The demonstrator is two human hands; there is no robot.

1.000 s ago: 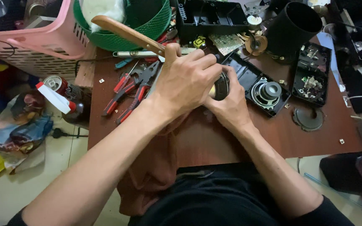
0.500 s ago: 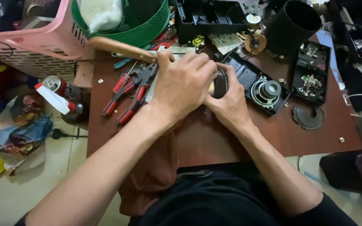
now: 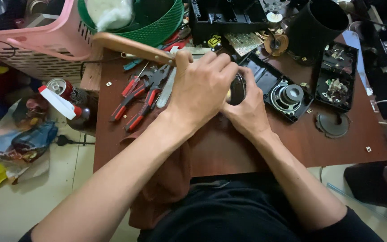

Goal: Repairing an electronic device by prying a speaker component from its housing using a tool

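My left hand (image 3: 200, 87) is closed around a tool with a long wooden handle (image 3: 128, 46) that sticks out up and to the left. Its working end is hidden under my fingers. My right hand (image 3: 247, 114) cups a small round black part (image 3: 237, 88) from below and behind, pressed against my left hand. Both hands meet over the middle of the dark brown table (image 3: 256, 150).
Red-handled pliers (image 3: 135, 96) lie left of my hands. A black housing with a speaker cone (image 3: 287, 95) sits to the right, with a black cylinder (image 3: 315, 24), an open black casing (image 3: 339, 83) and a round black cover (image 3: 332, 124). Green (image 3: 153, 27) and pink baskets (image 3: 36, 38) stand behind.
Both hands stay locked on the round part. The wooden handle has dropped a little, from a steeper tilt toward level, and the view has shifted slightly.
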